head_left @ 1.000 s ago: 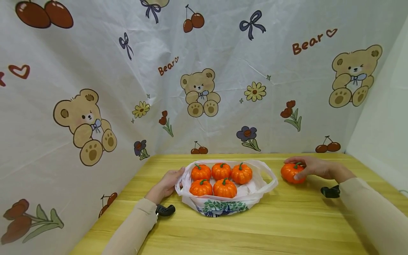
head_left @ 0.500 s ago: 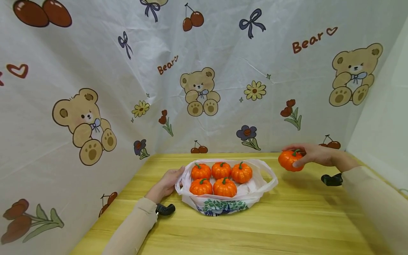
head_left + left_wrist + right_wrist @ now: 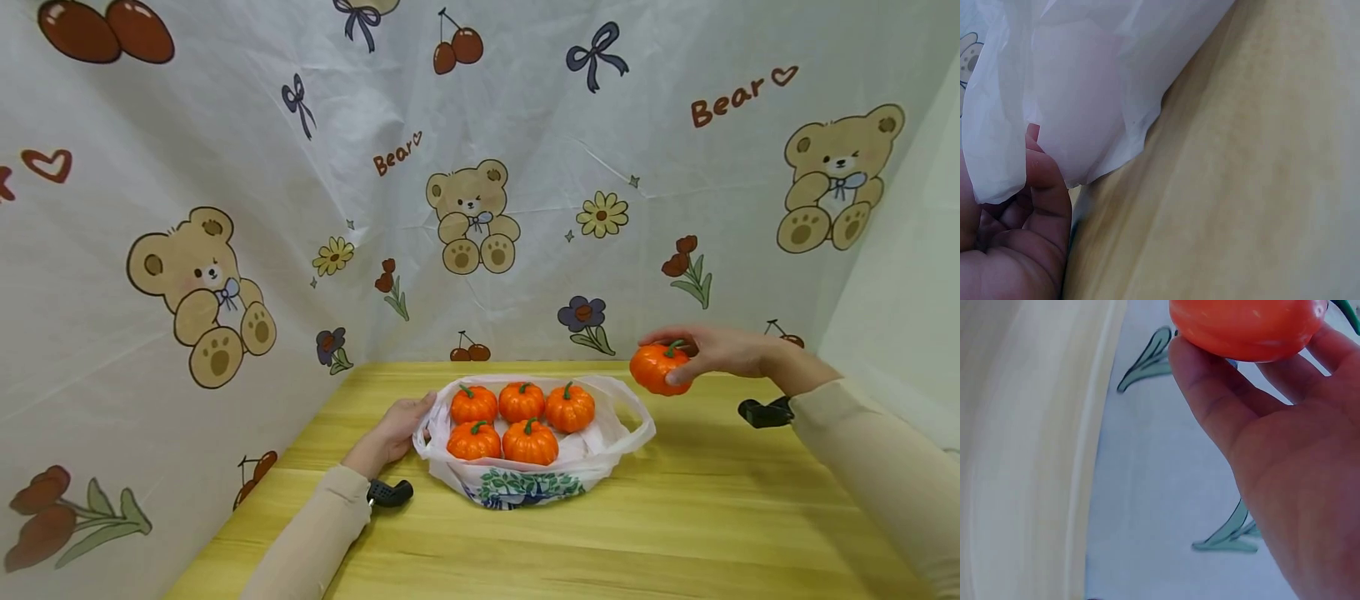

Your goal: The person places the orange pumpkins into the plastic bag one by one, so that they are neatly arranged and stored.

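A small orange pumpkin (image 3: 657, 369) with a green stem is held in the air by my right hand (image 3: 723, 350), to the right of the bag and above the table. In the right wrist view the thumb and fingers grip the pumpkin (image 3: 1247, 328) from its sides. My left hand (image 3: 397, 429) holds the left handle of a white plastic bag (image 3: 457, 475) printed with a green tree. The left wrist view shows its fingers (image 3: 1047, 181) curled round the bag's thin film. Several like pumpkins (image 3: 529, 442) sit in the open bag in two rows.
The bag's right handle loop (image 3: 637, 421) stands out toward the lifted pumpkin. Behind the wooden table (image 3: 525, 550) hangs a white curtain (image 3: 540, 133) printed with bears. A plain white wall (image 3: 900, 333) borders the right side.
My right hand has lifted the pumpkin off the table and carried it left toward the bag. The left hand and the bag have stayed in place.
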Demonstrator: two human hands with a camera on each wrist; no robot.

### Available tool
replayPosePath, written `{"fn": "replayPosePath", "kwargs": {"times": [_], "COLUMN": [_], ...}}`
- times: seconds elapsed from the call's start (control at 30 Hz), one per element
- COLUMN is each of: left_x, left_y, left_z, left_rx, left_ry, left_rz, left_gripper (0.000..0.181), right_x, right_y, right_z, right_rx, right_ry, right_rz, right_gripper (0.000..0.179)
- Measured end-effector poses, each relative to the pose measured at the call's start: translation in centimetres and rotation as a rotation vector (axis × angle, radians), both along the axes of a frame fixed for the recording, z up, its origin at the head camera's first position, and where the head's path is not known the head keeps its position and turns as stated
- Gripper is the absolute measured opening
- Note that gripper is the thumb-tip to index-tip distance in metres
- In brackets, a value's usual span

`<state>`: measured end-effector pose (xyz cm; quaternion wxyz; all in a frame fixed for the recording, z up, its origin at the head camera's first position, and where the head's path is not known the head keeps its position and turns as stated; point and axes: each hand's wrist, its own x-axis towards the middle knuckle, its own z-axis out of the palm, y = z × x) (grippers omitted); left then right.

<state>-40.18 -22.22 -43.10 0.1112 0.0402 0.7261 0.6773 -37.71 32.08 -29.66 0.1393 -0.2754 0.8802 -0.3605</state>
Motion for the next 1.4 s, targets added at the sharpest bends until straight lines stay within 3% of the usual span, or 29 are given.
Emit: {"fn": "replayPosePath", "kwargs": {"times": [0.4,0.73,1.07,1.4], "left_x": [0.2,-0.1,0.0,0.1], "left_y": [0.0,0.0,-0.1,0.1], "left_z": [0.3,-0.1,0.1,0.4], "left_rx": [-0.021,-0.007,-0.008,-0.014], "left_ry": [0.002,-0.009,-0.007,-0.015], "left_rz": [-0.011,-0.004,-0.013,0.001], "left_gripper": [0.050,0.048,0.047,0.045], "right_x": [1.0,0.9,1.1,1.3], "right_y": [-4.5,-7.8,-10.3,-11.6], "right_z": [1.4,1.1,-0.3,-2.4], "right_rx": [0.039,0.085,0.130,0.106], "right_ry": [0.042,0.024,0.003,0.004], "right_rz": [0.017,0.070,0.120,0.126], "right_gripper": [0.069,0.068,0.067,0.066]}}
